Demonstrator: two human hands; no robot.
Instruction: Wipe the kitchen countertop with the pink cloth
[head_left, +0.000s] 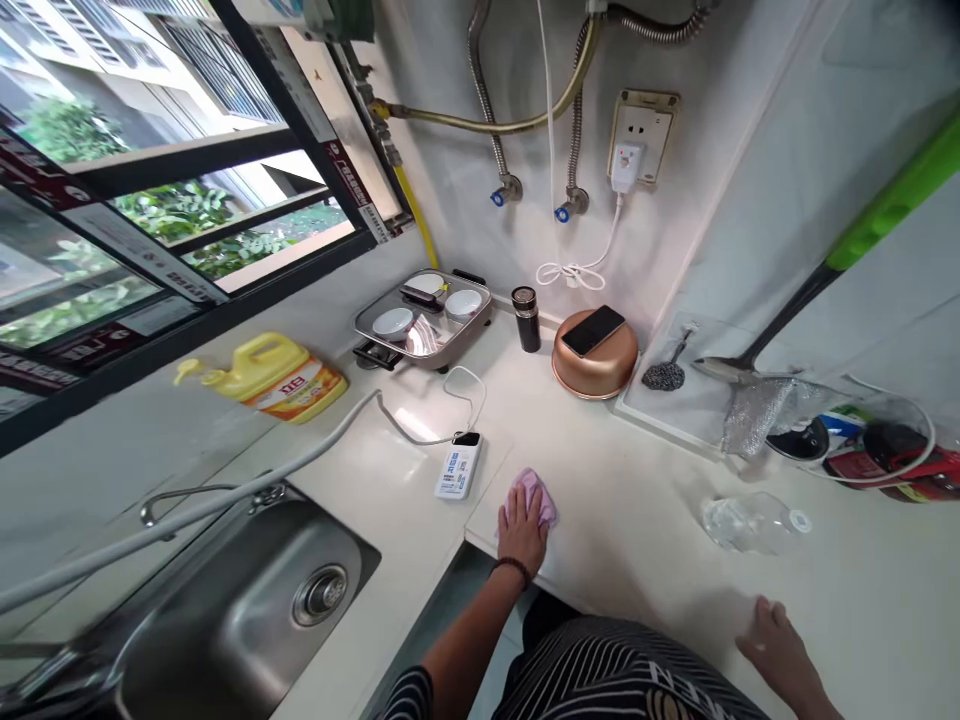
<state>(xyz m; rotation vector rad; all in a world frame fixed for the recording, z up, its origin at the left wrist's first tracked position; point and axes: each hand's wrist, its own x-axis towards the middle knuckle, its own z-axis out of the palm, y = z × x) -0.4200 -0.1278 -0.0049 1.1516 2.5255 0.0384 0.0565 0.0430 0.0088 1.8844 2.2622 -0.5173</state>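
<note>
My left hand [522,532], with a dark bead bracelet at the wrist, presses on a folded pink cloth [545,505] near the counter's inner corner. Its fingers lie over the cloth and grip it against the white surface. Off to the right, my right hand [778,645] rests at the counter with nothing in it, thumb apart from the partly bent fingers. A clear plastic bottle [754,523] lies on its side beyond that hand. Left of the cloth is a white power bank [459,468] with a cable attached.
A steel sink [247,600] opens at left, with a grey hose [300,460] across it. A yellow detergent jug [277,380], electric pan with bowls [424,315], black flask [526,322] and copper pot [600,365] bearing a phone [592,330] stand behind. A green-handled spatula [795,310] hangs right.
</note>
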